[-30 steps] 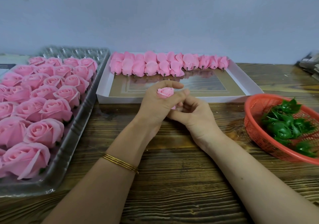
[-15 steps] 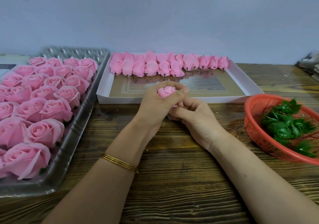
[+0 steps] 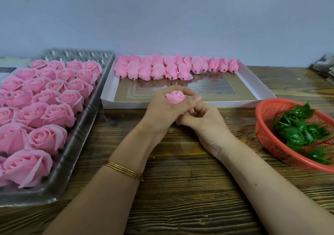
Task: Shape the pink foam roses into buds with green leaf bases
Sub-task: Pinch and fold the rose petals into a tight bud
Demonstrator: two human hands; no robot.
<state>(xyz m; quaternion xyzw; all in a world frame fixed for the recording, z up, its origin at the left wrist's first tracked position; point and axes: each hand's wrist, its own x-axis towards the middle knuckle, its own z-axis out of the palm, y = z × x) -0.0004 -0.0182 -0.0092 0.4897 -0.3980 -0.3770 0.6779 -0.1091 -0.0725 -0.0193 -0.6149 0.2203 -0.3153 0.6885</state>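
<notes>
My left hand (image 3: 162, 111) grips a pink foam rose (image 3: 175, 97), squeezed into a tight bud whose top shows between thumb and forefinger. My right hand (image 3: 204, 124) sits just below and to the right, fingers curled against the rose's underside, which is hidden. On the left, a clear plastic tray (image 3: 75, 144) holds several open pink roses (image 3: 47, 139). The white box (image 3: 253, 82) behind my hands carries a row of shaped buds (image 3: 159, 70) along its far side. Green leaf bases (image 3: 296, 135) lie in a red basket (image 3: 267, 137) at the right.
Everything stands on a dark wooden table (image 3: 180, 189) against a pale wall. Some stacked items (image 3: 325, 68) lie at the far right edge, and paper (image 3: 7, 68) sits at the far left behind the tray.
My left hand has closed a little tighter round the rose, and my right hand's fingers have shifted slightly beneath it. Both hands stay in the same place.
</notes>
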